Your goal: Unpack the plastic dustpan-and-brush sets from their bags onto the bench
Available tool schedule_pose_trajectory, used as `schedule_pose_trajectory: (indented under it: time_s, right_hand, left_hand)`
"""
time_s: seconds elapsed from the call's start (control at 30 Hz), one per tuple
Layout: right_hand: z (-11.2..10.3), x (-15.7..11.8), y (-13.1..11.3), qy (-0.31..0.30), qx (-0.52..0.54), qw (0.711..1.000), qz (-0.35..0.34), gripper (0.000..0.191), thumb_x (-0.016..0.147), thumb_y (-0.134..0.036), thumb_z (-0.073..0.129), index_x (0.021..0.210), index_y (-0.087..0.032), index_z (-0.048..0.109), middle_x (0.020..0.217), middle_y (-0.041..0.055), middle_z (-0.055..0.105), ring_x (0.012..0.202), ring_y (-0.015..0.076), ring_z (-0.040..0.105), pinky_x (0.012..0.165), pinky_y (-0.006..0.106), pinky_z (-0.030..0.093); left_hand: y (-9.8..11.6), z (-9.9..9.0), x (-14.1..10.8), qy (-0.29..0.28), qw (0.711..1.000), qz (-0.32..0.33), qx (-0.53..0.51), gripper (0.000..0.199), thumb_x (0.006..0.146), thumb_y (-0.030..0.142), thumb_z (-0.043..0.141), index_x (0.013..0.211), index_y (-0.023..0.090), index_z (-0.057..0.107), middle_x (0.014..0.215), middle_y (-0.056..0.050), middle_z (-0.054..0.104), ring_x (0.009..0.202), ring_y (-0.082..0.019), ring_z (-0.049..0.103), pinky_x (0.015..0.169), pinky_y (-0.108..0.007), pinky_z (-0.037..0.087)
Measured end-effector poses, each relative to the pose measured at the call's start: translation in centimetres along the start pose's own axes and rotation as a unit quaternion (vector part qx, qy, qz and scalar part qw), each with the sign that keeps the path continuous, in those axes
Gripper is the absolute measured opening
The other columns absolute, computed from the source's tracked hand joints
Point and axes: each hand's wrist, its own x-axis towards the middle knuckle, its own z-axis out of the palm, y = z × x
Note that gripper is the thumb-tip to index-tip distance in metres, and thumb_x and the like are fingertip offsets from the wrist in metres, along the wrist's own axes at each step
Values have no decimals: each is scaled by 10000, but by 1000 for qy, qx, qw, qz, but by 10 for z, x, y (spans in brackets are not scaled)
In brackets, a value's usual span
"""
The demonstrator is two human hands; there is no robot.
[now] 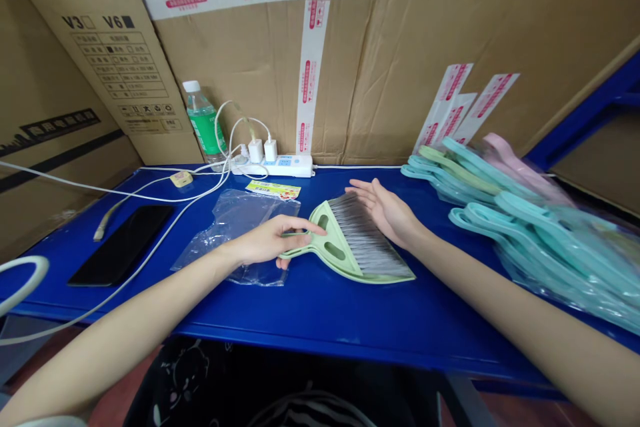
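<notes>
A light green hand brush (345, 240) with grey bristles lies nested on a matching dustpan (383, 278), just above the blue table. My left hand (275, 240) is closed around the handle end, its thumb and index finger lying along the green plastic. At the far side of the bristles is my right hand (383, 210), palm turned toward them, fingers stretched out and holding nothing. Its fingertips come close to the bristle edge; whether they touch is unclear. Under and behind my left hand a crumpled clear plastic bag (240, 220) is spread on the table.
Bagged turquoise, green and pink brush sets (550, 227) are piled at the right. A black phone (123, 245), white cables, a power strip (285, 165), a green-labelled bottle (204, 121) and a yellow label strip (273, 189) occupy the left and back. Cardboard boxes (260, 53) wall off the rear.
</notes>
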Motion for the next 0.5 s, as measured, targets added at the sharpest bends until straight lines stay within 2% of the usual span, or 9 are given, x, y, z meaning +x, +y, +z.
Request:
schedule_pose_trajectory:
  time_s: [0.3,0.5]
  right_hand:
    - [-1,-1,0,-3,8,1000,5,327,980,-387,418,878,-235,689,1067,63,727,1191,192,581,1086,364,393]
    - [3,-2,-2,9,31,999,20,353,1000,-283,355,843,-235,667,1051,55,736,1181,159,590,1120,348,350]
  left_hand:
    - [-4,-1,2,12,1000,-3,-28,371,853,374,639,1157,164,673,529,78,455,397,-46,443,415,-173,399]
    - [0,2,1,25,997,-5,-79,317,851,337,626,1079,132,706,502,74,427,393,-44,391,377,-163,349]
